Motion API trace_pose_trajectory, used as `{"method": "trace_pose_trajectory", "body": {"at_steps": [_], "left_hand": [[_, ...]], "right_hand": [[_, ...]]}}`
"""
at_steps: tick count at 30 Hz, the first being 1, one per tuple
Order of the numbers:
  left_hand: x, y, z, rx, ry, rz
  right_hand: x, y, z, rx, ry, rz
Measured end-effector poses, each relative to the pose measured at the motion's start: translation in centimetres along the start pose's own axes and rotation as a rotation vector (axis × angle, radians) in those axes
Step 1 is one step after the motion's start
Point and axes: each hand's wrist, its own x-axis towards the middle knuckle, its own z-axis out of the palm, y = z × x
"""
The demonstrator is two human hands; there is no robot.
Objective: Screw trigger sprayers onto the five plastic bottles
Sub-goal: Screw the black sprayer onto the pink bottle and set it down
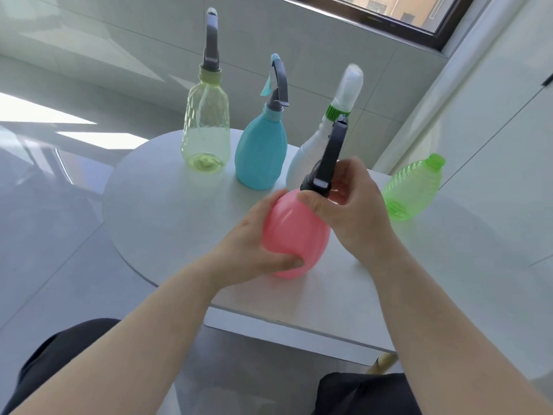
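Left hand (254,244) grips pink bottle (294,232), right hand (356,205) pinches sprayer (329,157); white table (167,205), tiled floor (45,241).

Pink bottle (294,235) is the one up front, opaque and round-bellied, with a dark grey trigger sprayer (327,163) sitting on its neck. Back-left of it there's a clear yellow-green bottle (206,130), upright, grey sprayer (211,40) on. Nearer to it is a teal bottle (260,151) with a second grey sprayer (279,82). Right behind pink is a white bottle (302,163) with a green collar and a white sprayer (348,85). Off to pink's right, a ribbed clear green bottle (414,190) lies on its side.
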Motion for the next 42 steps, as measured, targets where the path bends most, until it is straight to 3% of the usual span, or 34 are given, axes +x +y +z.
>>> {"method": "trace_pose_trajectory", "body": {"at_steps": [3, 8, 10, 17, 19, 22, 25, 31, 34, 36, 39, 42], "left_hand": [[-0.2, -0.5, -0.9, 0.053, -0.034, 0.022], [-0.8, 0.0, 1.8, 0.173, 0.235, 0.089], [-0.7, 0.1, 2.6, 0.193, 0.266, 0.097], [1.3, -0.1, 1.0, 0.085, -0.021, 0.046], [1.4, -0.2, 1.2, 0.091, 0.013, 0.032], [1.2, 0.0, 2.1, 0.166, 0.159, 0.058], [0.8, 0.2, 2.1, 0.228, 0.160, 0.122], [1.7, 0.0, 0.8, 0.121, 0.020, 0.077], [2.2, 0.2, 1.2, 0.056, -0.037, 0.018], [2.2, 0.6, 1.9, 0.056, 0.017, -0.002], [1.6, 1.6, 3.8, 0.237, 0.212, -0.037], [0.5, 1.5, 4.8, 0.380, 0.275, 0.025]], "right_hand": [[0.3, 0.3, -0.4, 0.019, 0.053, 0.018], [0.8, 0.8, -0.9, 0.067, 0.028, 0.042], [0.6, 1.0, -1.0, 0.170, -0.001, 0.054], [1.2, 1.2, -2.9, 0.296, -0.288, 0.097], [1.6, 1.2, -3.0, 0.272, -0.290, 0.111], [1.7, 1.7, -2.5, 0.214, -0.159, 0.082], [1.4, 2.4, -2.0, 0.276, -0.090, 0.061], [1.8, 2.6, -3.8, 0.451, -0.351, 0.138], [1.9, 2.6, -3.6, 0.447, -0.329, 0.146], [1.7, 2.7, -3.2, 0.459, -0.261, 0.137], [1.3, 3.2, -2.7, 0.450, -0.166, 0.110], [0.9, 3.3, -3.3, 0.450, -0.207, 0.120]]}}
